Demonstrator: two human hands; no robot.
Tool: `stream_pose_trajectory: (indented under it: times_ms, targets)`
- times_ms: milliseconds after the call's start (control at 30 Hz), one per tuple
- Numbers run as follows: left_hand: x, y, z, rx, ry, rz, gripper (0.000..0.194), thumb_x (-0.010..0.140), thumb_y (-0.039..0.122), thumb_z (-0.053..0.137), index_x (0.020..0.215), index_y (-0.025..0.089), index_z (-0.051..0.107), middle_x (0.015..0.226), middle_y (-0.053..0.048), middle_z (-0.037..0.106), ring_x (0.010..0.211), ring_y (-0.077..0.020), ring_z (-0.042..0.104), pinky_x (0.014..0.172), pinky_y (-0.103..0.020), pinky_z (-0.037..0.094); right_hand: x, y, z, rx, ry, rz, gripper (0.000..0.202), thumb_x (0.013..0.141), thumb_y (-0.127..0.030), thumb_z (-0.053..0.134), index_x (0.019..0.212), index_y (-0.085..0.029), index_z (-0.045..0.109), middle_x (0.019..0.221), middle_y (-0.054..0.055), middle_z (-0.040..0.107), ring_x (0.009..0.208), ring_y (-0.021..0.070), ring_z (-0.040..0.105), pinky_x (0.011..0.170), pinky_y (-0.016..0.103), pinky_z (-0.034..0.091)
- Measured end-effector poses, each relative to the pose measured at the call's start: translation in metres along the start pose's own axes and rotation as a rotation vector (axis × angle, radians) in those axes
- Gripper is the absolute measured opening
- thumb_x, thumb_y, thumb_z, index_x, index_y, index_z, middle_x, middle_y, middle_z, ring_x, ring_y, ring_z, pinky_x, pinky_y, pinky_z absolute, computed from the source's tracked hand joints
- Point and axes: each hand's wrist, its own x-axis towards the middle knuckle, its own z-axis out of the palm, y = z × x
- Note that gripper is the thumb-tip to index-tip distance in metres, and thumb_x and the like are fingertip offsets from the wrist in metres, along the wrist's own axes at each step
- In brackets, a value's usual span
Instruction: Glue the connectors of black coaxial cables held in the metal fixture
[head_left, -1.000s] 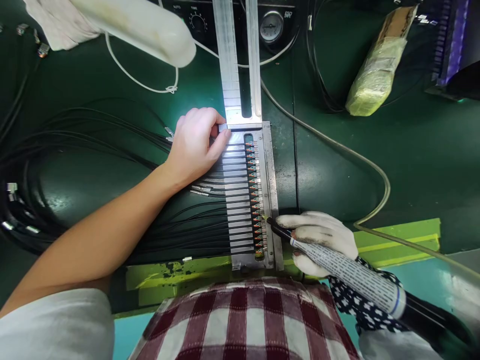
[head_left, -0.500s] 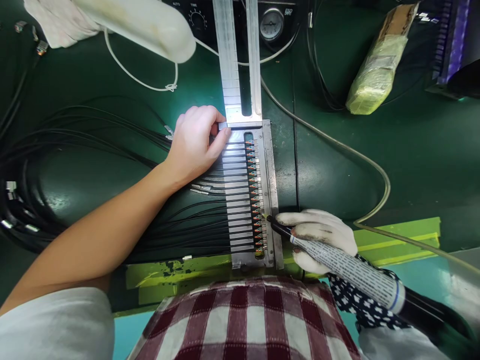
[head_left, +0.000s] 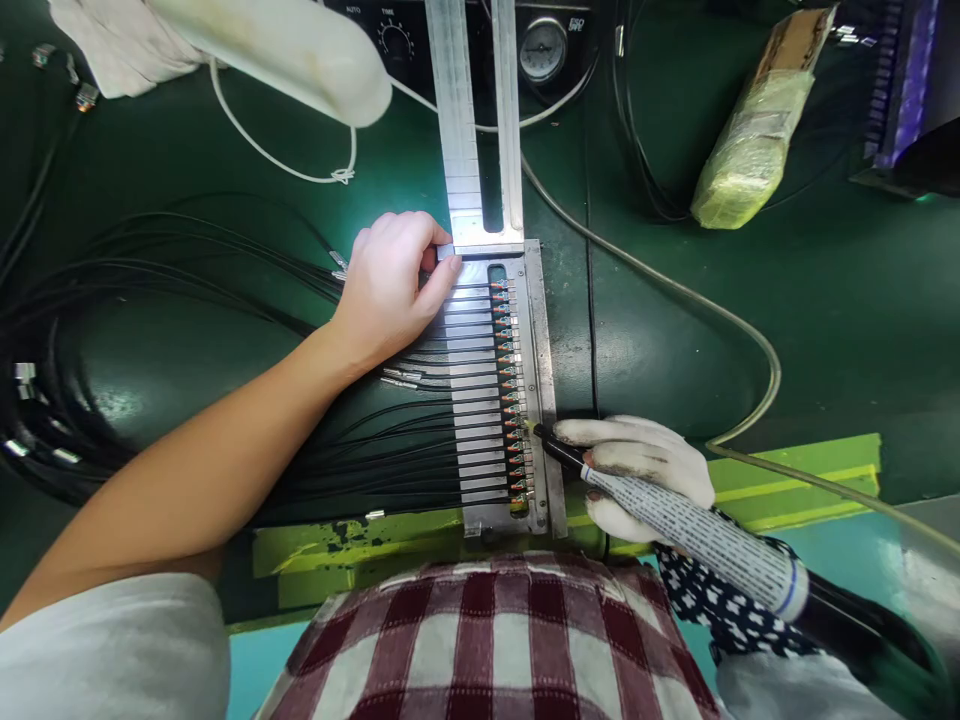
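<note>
The metal fixture (head_left: 501,395) lies with its long axis running away from the person, and everything else is best placed from it. Down its slot runs a row of small orange-and-green connector tips (head_left: 511,400), one after another along that same axis, each fed by a black cable (head_left: 360,440) that enters from the fixture's left side.

The right hand (head_left: 641,470), in a soiled white glove, sits just off the fixture's right edge, toward its near end. It is closed around a pen-like dispensing tool (head_left: 675,525) — fingers wrapped on the patterned grip, the black nozzle pointing left and slightly away. The nozzle tip (head_left: 537,432) rests at the right side of the connector row, about two thirds of the way down it; whether it touches a connector cannot be told. So the tool lies across the fixture's long axis, and the row extends from the tip both toward the person and away.

The left hand (head_left: 394,285), bare, is at the fixture's far left corner, fingers curled down on the clamp bars (head_left: 469,400) — pressing there, not holding anything loose. It is well apart from the nozzle tip; the right hand is much the nearer to the connectors at that point. A pale hose (head_left: 675,290) curves over the green bench (head_left: 750,330) to the fixture's right.
</note>
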Motion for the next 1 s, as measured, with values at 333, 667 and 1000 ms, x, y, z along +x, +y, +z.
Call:
stream_pose_trajectory:
  times_ms: [333, 667, 1000]
  targets:
    - [0.001, 0.001, -0.001, 0.029, 0.006, 0.009, 0.012, 0.093, 0.037, 0.051, 0.096, 0.028, 0.059, 0.084, -0.006, 0.064, 0.092, -0.0283, 0.061, 0.087, -0.047, 0.050, -0.003, -0.010, 0.000, -0.024, -0.009, -0.052, 0.017, 0.103, -0.034, 0.054, 0.094, -0.020, 0.059, 0.098, 0.011, 0.077, 0.083, 0.0203, 0.077, 0.067, 0.030, 0.062]
    - [0.001, 0.000, -0.001, 0.014, 0.004, 0.013, 0.014, 0.094, 0.039, 0.053, 0.096, 0.027, 0.059, 0.085, -0.006, 0.063, 0.095, -0.0292, 0.063, 0.088, -0.047, 0.050, -0.006, -0.008, 0.002, -0.040, -0.018, -0.030, 0.017, 0.103, -0.035, 0.054, 0.096, -0.020, 0.058, 0.100, 0.010, 0.077, 0.084, 0.0187, 0.077, 0.070, 0.030, 0.061]
    - [0.001, -0.003, 0.002, -0.007, 0.034, 0.050, 0.013, 0.093, 0.039, 0.054, 0.095, 0.026, 0.059, 0.082, -0.006, 0.063, 0.092, -0.0290, 0.063, 0.087, -0.047, 0.050, -0.005, -0.010, 0.002, -0.035, -0.021, -0.042, 0.019, 0.105, -0.035, 0.051, 0.094, -0.020, 0.058, 0.098, 0.010, 0.077, 0.082, 0.0177, 0.077, 0.068, 0.029, 0.059]
